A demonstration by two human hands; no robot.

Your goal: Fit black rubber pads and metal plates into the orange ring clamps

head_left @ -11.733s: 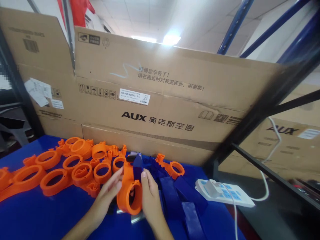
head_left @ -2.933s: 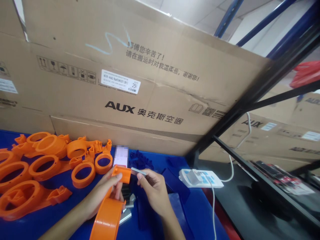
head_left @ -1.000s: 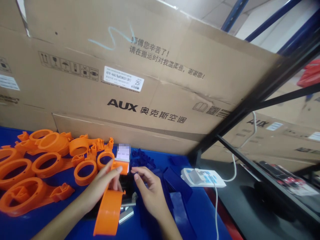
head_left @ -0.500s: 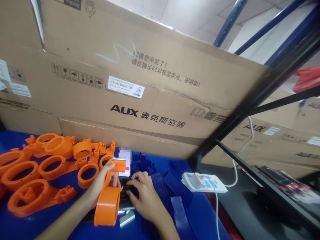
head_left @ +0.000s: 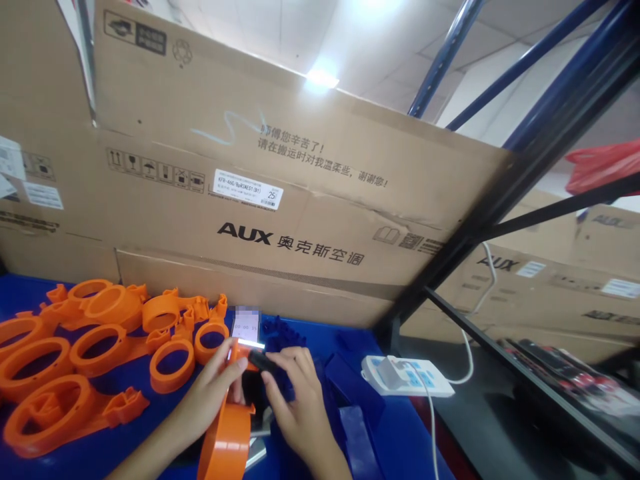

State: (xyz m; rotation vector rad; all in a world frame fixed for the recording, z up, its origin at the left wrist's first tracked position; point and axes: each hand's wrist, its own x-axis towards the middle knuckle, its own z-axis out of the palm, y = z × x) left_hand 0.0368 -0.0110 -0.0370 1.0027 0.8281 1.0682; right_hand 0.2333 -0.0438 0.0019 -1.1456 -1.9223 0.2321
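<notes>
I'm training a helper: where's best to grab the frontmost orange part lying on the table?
Probably pinch the clip end of the frontmost orange part, from its right: it juts out from the ring toward the left hand, while other orange parts lie behind.

Table (head_left: pixel 85 461), blue top. On it: orange rings (head_left: pixel 173 386), nine to eleven o'clock; phone (head_left: pixel 245 328), twelve; small blue parts (head_left: pixel 284 330), one; blue blocks (head_left: pixel 361 437), four; metal piece (head_left: pixel 257 453), six.

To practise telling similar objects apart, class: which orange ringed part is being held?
The orange part in the left hand, its ring reaching the picture's bottom edge; the other orange parts lie grouped on the blue table, in neither hand.
</notes>
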